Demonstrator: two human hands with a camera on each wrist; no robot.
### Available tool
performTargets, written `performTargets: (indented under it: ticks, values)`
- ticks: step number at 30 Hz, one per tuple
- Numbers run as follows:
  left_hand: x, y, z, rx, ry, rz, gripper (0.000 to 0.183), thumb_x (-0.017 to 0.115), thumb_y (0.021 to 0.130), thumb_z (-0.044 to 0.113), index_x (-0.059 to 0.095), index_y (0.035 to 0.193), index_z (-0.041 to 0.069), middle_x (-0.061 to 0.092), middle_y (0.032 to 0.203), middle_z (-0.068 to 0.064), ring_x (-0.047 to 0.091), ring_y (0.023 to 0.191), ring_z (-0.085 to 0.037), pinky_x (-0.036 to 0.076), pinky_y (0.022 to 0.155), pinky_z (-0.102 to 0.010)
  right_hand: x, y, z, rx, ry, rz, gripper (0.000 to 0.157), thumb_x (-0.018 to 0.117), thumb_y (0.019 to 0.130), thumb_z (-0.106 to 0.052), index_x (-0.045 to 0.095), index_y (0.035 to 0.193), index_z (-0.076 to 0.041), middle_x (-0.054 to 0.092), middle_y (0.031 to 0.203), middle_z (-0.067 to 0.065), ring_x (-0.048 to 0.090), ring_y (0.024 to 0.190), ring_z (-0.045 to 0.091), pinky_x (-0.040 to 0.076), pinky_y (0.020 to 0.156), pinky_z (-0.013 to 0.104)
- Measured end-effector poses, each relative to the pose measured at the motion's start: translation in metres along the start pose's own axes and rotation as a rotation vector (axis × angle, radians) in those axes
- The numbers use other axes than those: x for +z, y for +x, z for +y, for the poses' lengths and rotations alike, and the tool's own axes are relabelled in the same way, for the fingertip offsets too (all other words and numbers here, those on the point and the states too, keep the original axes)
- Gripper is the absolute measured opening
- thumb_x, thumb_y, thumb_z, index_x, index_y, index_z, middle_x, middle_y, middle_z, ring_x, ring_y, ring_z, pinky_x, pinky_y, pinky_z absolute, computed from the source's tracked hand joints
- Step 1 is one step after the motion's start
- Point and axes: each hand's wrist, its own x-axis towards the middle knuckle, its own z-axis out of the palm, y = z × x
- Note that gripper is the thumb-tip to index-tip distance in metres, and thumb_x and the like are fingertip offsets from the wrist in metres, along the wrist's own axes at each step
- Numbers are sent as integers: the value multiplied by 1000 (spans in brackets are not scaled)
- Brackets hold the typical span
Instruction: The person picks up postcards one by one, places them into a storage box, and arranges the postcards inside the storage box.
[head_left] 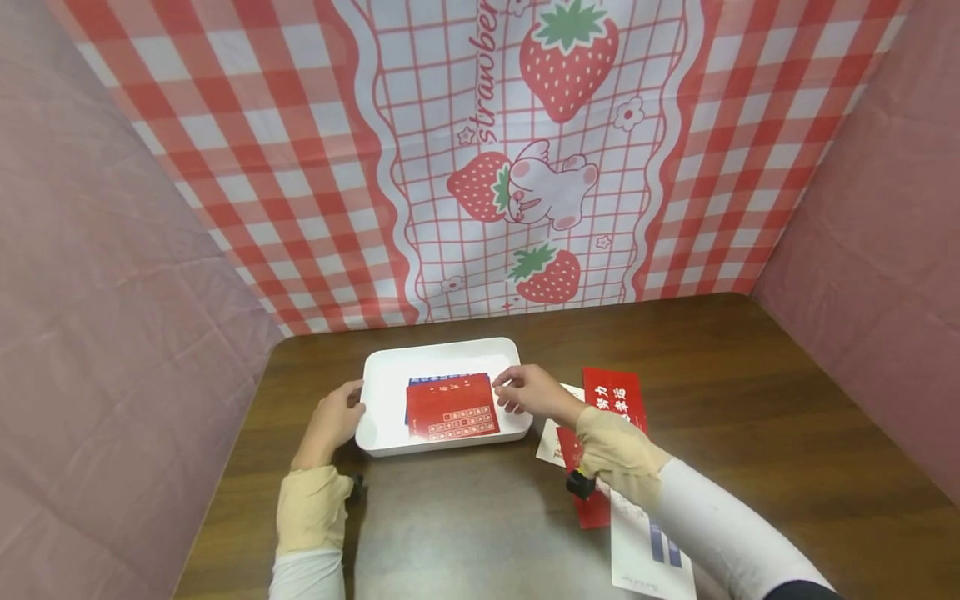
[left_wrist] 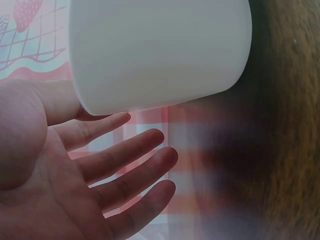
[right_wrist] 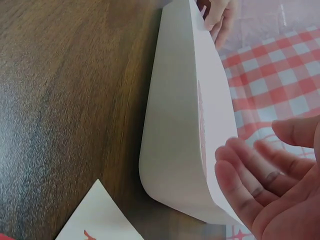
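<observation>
A white tray [head_left: 382, 367] holds a red card [head_left: 453, 404] with pale lettering, which lies over a blue card [head_left: 450, 377]. At the tray's left end is my left hand [head_left: 336, 417]. Its thumb reaches to the rim, while the fingers [left_wrist: 135, 155] spread loosely outside the wall. My right hand [head_left: 528, 392] hovers over the right rim, beside the red card's edge. In the right wrist view its fingers [right_wrist: 245, 175] are loosely bent, with nothing between them and the thumb.
Right of the tray, partly under my right forearm, lie a red card with white characters [head_left: 618, 392], another red card [head_left: 595, 510], a white card [head_left: 550, 446] and a white card with purple blocks [head_left: 645, 567]. A checked strawberry cloth [head_left: 547, 275] hangs behind the wooden table [head_left: 720, 375].
</observation>
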Motion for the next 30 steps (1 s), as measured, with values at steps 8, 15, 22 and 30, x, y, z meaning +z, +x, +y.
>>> performTargets:
  ticks: [8,15,22,30]
  values:
    - [0,-2,-1,21,4,8,49,47,95,11,44,143,-1,55,135,-25,51,126,-42,38,108,-57,-8,-2,3,18,-1,-23,26,57,93,-6,61,113,10,69,87,21,65,71,19,58,66,33]
    - [-1,0,0,-17,0,-14,49,46,97,12,42,145,1,52,139,-25,49,129,-42,37,108,-58,-14,-4,3,19,10,12,30,57,92,-7,60,117,8,69,87,19,64,68,17,57,65,31]
    - [-1,-2,0,12,-1,-6,49,46,97,12,43,144,-1,55,136,-25,51,126,-41,40,107,-56,-19,-4,7,-6,31,28,30,57,91,-5,58,117,11,68,86,22,63,66,18,56,62,30]
    - [-2,-3,1,27,5,2,48,47,96,12,44,143,-1,55,135,-25,52,126,-41,39,106,-57,-26,-9,8,24,80,57,31,57,91,-5,59,117,11,68,86,18,62,66,14,57,64,30]
